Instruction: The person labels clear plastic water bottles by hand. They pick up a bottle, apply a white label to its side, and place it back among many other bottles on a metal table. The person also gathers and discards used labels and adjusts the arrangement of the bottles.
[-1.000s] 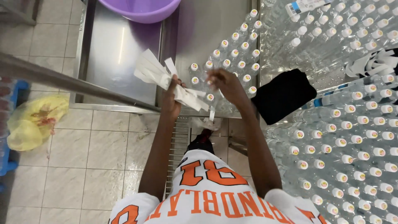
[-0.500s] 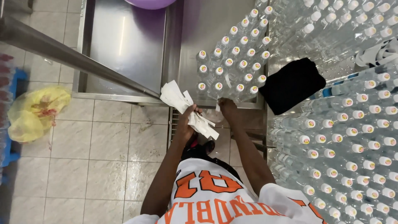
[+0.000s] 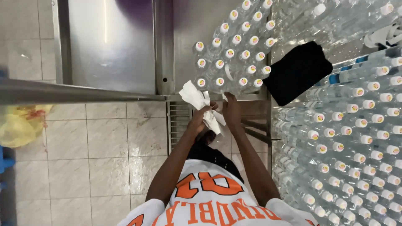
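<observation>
My left hand [image 3: 200, 118] grips a bundle of white paper strips [image 3: 197, 98] that fan out above and below the fist. My right hand [image 3: 230, 109] is beside it, with its fingers pinched on one strip at the bundle's right side. Both hands are at the near edge of a steel table [image 3: 188, 33], just below a block of clear plastic bottles with white caps [image 3: 234, 54] that stands on it. Part of the strips is hidden behind my fingers.
Shrink-wrapped packs of capped bottles [image 3: 356, 138] are stacked along the right. A folded black cloth [image 3: 297, 71] lies on them. A steel rail [image 3: 63, 94] crosses at the left. A yellow plastic bag [image 3: 19, 125] sits on the tiled floor.
The view has tilted downward, so the table and bottles sit higher in frame. My hands stay together on the paper strips, close to the table's near edge.
</observation>
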